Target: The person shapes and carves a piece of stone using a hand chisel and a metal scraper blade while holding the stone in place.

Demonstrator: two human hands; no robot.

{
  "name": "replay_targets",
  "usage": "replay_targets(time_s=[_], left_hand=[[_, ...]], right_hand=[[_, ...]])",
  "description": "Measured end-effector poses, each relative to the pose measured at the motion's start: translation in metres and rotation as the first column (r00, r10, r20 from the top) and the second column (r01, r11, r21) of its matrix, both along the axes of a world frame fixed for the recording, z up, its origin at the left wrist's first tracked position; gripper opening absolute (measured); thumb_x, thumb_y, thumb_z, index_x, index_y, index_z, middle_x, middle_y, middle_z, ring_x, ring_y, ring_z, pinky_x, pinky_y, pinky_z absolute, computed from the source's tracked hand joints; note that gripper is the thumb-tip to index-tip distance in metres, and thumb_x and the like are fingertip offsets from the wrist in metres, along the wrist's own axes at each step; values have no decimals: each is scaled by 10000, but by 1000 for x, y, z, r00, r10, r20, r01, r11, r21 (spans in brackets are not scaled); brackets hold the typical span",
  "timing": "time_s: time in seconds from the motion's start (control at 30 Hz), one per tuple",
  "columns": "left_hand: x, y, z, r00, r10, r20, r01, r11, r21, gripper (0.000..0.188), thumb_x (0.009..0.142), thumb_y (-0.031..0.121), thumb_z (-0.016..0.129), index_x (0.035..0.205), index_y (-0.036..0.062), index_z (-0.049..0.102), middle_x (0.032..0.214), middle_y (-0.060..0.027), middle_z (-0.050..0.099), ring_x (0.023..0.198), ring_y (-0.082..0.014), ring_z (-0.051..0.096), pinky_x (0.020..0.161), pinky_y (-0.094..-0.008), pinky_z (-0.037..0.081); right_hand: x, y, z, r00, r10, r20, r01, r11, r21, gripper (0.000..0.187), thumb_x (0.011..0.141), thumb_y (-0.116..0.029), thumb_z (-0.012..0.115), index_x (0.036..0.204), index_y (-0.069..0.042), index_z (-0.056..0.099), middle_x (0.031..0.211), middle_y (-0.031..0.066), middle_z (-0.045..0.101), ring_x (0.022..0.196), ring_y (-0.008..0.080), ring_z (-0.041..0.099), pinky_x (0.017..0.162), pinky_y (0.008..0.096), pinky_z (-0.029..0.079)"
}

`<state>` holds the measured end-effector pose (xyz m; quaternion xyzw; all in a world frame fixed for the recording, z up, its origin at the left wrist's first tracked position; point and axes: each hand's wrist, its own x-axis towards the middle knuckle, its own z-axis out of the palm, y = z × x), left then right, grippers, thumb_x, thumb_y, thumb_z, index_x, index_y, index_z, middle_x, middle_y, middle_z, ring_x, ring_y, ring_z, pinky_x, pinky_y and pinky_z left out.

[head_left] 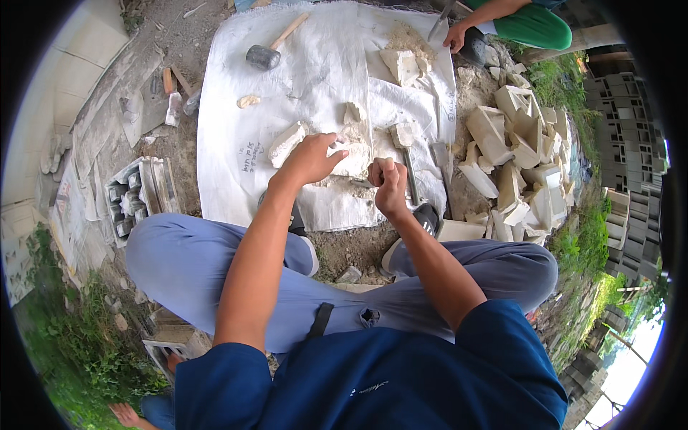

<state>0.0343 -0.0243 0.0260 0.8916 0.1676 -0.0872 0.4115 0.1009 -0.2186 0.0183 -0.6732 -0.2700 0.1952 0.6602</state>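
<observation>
My left hand (315,159) lies at the left end of a broken cream-coloured block (351,163), thumb and fingers curved against it. At the block's right end, my right hand (389,185) is closed in a fist. What the fist holds is mostly hidden, though something dark and thin shows beside the fingers. Another pale chunk (288,143) lies left of my left hand, and a smaller one (354,112) sits just beyond the block. To the right of my fist, a hammer-like tool with a pale head (403,135) lies on the white sheet (229,143).
A black-headed mallet (263,57) lies at the far left of the sheet. Broken pale blocks (512,143) are heaped to the right. A grey moulded tray (143,193) stands at left. Another person's hand (454,37) is at the far right, near pale pieces (401,66).
</observation>
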Motion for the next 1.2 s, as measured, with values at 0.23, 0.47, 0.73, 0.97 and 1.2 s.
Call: replay_targets(time_s=[0.23, 0.47, 0.73, 0.97, 1.2], left_hand=[[-14, 4, -8, 998, 53, 26, -53, 999, 13, 427, 962, 368, 660, 1261, 64, 658, 1145, -202, 710, 1013, -342, 683, 890, -415, 528], [-1, -1, -2, 999, 17, 28, -17, 1000, 6, 417, 962, 358, 662, 1261, 66, 661, 1128, -198, 715, 1007, -347, 685, 888, -417, 529], [-11, 4, 0, 998, 54, 10, -54, 998, 11, 416, 956, 361, 667, 1251, 68, 665, 1108, -210, 716, 981, -350, 689, 870, -421, 533], [-5, 5, -6, 999, 44, 31, -43, 999, -23, 417, 950, 367, 662, 1168, 12, 662, 1101, -241, 698, 1041, -392, 660, 897, -454, 515], [-8, 3, 9, 999, 36, 40, -33, 997, -69, 455, 939, 376, 665, 1150, -26, 660, 1105, -269, 688, 1088, -428, 642, 920, -470, 513]], right_hand=[[12, 3, 37, 984, -35, -173, 60, 988, 143, 609, 1065, -394, 365, 569, -41, 351, 526, 17, 343, 519, 120, 321, 495, 320, 239], [6, -5, -16, 998, 6, -62, -3, 999, 48, 663, 1063, -484, 343, 558, -55, 327, 529, 9, 307, 508, 123, 271, 500, 322, 215], [3, 8, 49, 988, -33, -152, 50, 993, 104, 638, 1084, -437, 343, 577, -49, 353, 542, 10, 355, 521, 108, 316, 494, 314, 234], [-4, 10, -6, 994, -45, -99, 43, 999, -24, 664, 1060, -488, 341, 564, -48, 315, 527, 20, 318, 524, 124, 286, 515, 323, 213], [11, 11, 65, 979, -125, -158, 142, 985, 98, 681, 1044, -515, 356, 536, -63, 328, 499, 10, 300, 482, 126, 265, 488, 317, 204]])
